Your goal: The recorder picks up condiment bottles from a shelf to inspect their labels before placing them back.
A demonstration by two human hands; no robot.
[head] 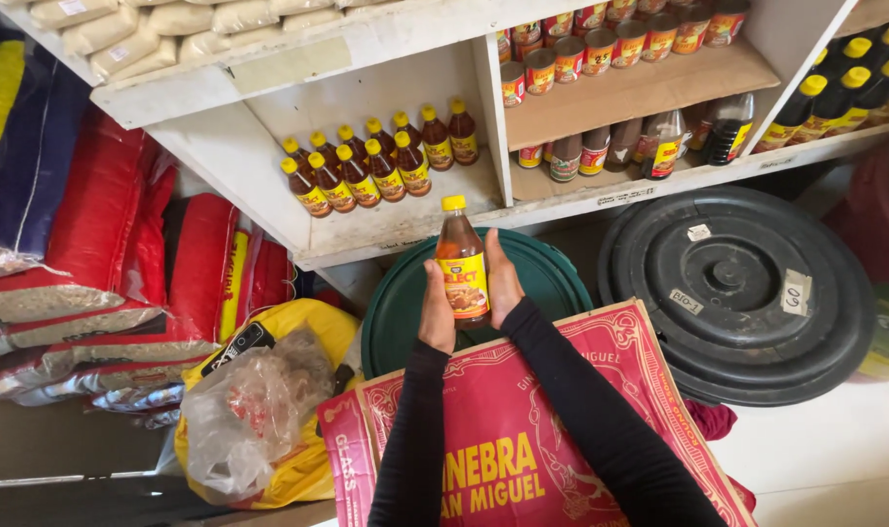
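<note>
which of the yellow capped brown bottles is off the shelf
The bottle held upright between the left hand and right hand, above the green lid; the others stand in rows on the white shelf.

A red carton (523, 429) with yellow print is seen below, red sacks (103, 224) at left, and an orange-labelled bottle (462, 260) at centre.

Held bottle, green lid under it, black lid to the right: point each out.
held bottle (463, 268), head view, on its orange label.
green lid (552, 283), head view, bare right part of the top.
black lid (737, 283), head view, near its raised centre.
</note>
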